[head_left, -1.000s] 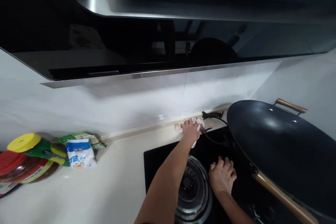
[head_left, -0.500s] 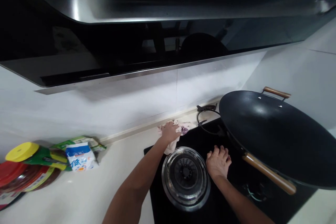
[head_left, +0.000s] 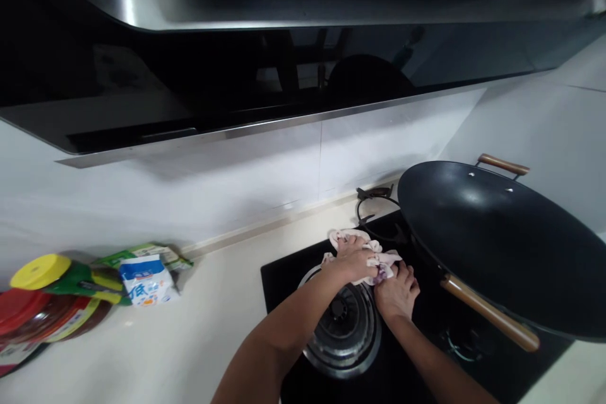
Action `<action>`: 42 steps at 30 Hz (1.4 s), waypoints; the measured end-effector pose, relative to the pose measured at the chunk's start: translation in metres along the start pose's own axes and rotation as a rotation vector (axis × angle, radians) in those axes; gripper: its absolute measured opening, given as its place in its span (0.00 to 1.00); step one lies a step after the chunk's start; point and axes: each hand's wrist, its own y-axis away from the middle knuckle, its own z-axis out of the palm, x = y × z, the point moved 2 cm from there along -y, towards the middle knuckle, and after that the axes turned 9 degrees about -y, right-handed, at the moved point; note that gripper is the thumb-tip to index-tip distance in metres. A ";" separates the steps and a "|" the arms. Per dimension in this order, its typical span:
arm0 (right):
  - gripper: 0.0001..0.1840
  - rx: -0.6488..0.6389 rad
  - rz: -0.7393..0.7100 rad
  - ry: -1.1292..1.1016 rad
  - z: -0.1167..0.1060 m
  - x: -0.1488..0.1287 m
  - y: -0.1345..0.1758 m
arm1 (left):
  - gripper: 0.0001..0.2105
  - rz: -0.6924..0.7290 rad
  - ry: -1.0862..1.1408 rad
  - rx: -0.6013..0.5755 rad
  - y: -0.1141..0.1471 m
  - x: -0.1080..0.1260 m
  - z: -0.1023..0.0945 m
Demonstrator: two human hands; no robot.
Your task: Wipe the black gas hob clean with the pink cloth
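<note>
My left hand (head_left: pixel 355 260) is closed on a pale pink cloth (head_left: pixel 384 259) with a purple patch, pressed onto the black glass cooktop (head_left: pixel 392 366) behind the round burner (head_left: pixel 348 322). Bunched folds of the cloth stick out around the fingers. To the right of the burner, my right hand (head_left: pixel 396 293) rests on the glass, fingers spread and slightly bent, their tips by the cloth's right edge. My left forearm covers part of the burner's metal ring.
A large black wok (head_left: pixel 502 246) with wooden handles covers the cooktop's right side. A pan support (head_left: pixel 376 202) leans by the back wall. The range hood (head_left: pixel 265 82) hangs low overhead. Packets (head_left: pixel 149 281), a yellow-capped bottle (head_left: pixel 42 271) and a red-lidded jar (head_left: pixel 23 312) stand left.
My left hand has dragged the cloth from the counter strip behind the cooktop rightward and nearer, onto the glass beside my right hand. The right hand has stayed nearly in place.
</note>
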 end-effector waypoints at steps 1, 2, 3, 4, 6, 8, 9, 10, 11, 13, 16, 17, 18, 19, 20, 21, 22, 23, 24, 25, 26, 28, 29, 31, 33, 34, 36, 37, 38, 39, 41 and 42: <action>0.29 0.010 -0.006 -0.008 -0.001 0.000 0.000 | 0.25 -0.016 -0.008 0.005 0.003 -0.006 -0.001; 0.29 0.024 -0.014 -0.016 -0.001 0.000 0.000 | 0.26 -0.040 -0.016 0.012 0.006 -0.015 -0.002; 0.29 0.040 -0.024 -0.024 -0.001 -0.001 0.001 | 0.26 -0.072 -0.024 0.021 0.010 -0.025 -0.004; 0.29 0.055 -0.032 -0.030 -0.001 -0.001 0.001 | 0.27 -0.111 -0.032 0.031 0.015 -0.036 -0.005; 0.28 0.076 -0.040 -0.036 -0.002 -0.001 0.002 | 0.26 -0.202 -0.049 0.048 0.028 -0.062 -0.009; 0.28 0.086 -0.039 -0.038 -0.002 -0.001 0.002 | 0.25 -0.290 -0.068 0.065 0.045 -0.090 -0.011; 0.28 0.089 -0.038 -0.038 -0.001 -0.001 0.002 | 0.25 -0.327 -0.078 0.073 0.056 -0.103 -0.011; 0.28 0.092 -0.038 -0.039 -0.001 -0.001 0.002 | 0.25 -0.362 -0.089 0.081 0.068 -0.114 -0.011; 0.28 0.093 -0.041 -0.041 -0.001 -0.002 0.002 | 0.25 -0.394 -0.099 0.090 0.081 -0.124 -0.010; 0.28 0.098 -0.044 -0.046 -0.001 -0.001 0.002 | 0.24 -0.451 -0.120 0.110 0.109 -0.137 -0.007; 0.27 0.111 -0.050 -0.057 -0.001 -0.001 0.002 | 0.21 -0.523 -0.147 0.143 0.152 -0.137 -0.001; 0.26 0.116 -0.052 -0.061 -0.001 -0.001 0.003 | 0.20 -0.542 -0.154 0.155 0.167 -0.132 0.002; 0.26 0.119 -0.053 -0.064 -0.002 -0.001 0.003 | 0.18 -0.558 -0.160 0.164 0.183 -0.125 0.007; 0.26 0.120 -0.055 -0.067 -0.002 -0.001 0.003 | 0.18 -0.574 -0.166 0.172 0.199 -0.116 0.013; 0.26 0.122 -0.056 -0.071 -0.002 -0.001 0.003 | 0.17 -0.586 -0.169 0.178 0.216 -0.106 0.021; 0.27 0.123 -0.057 -0.075 -0.002 -0.002 0.003 | 0.18 -0.592 -0.169 0.181 0.233 -0.095 0.031; 0.27 0.126 -0.059 -0.080 -0.002 -0.002 0.003 | 0.18 -0.599 -0.168 0.182 0.251 -0.082 0.044; 0.27 0.130 -0.060 -0.086 -0.002 -0.002 0.003 | 0.18 -0.597 -0.156 0.209 0.267 -0.070 0.057; 0.27 0.135 -0.060 -0.094 -0.002 -0.002 0.003 | 0.16 -0.593 -0.145 0.221 0.283 -0.057 0.071; 0.27 0.139 -0.059 -0.102 -0.002 -0.002 0.003 | 0.15 -0.581 -0.135 0.227 0.296 -0.045 0.085; 0.27 0.141 -0.057 -0.110 -0.002 -0.002 0.003 | 0.15 -0.587 -0.126 0.245 0.307 -0.035 0.096; 0.27 0.139 -0.055 -0.122 -0.002 -0.002 0.002 | 0.14 -0.601 -0.102 0.276 0.318 -0.021 0.111; 0.27 0.138 -0.054 -0.127 -0.002 -0.002 0.002 | 0.14 -0.613 -0.096 0.293 0.318 -0.018 0.112; 0.27 0.141 -0.055 -0.133 -0.002 -0.003 0.002 | 0.14 -0.648 -0.103 0.311 0.308 -0.019 0.102; 0.27 0.146 -0.048 -0.134 -0.003 -0.003 0.002 | 0.14 -0.692 -0.133 0.292 0.287 -0.030 0.081; 0.27 0.143 -0.044 -0.133 -0.003 -0.003 0.002 | 0.15 -0.708 -0.151 0.266 0.275 -0.038 0.069; 0.28 0.128 -0.038 -0.132 -0.004 -0.004 0.002 | 0.16 -0.703 -0.182 0.192 0.249 -0.055 0.045; 0.28 0.117 -0.035 -0.133 -0.004 -0.004 0.002 | 0.17 -0.698 -0.195 0.145 0.235 -0.062 0.035; 0.28 0.106 -0.034 -0.135 -0.004 -0.004 0.002 | 0.17 -0.680 -0.201 0.125 0.220 -0.069 0.026; 0.28 0.098 -0.031 -0.138 -0.003 -0.004 0.002 | 0.18 -0.658 -0.205 0.112 0.205 -0.074 0.019; 0.28 0.090 -0.024 -0.143 -0.002 -0.004 0.001 | 0.20 -0.595 -0.209 0.086 0.173 -0.080 0.007; 0.28 0.089 -0.023 -0.144 -0.002 -0.004 0.001 | 0.22 -0.561 -0.212 0.073 0.156 -0.081 0.002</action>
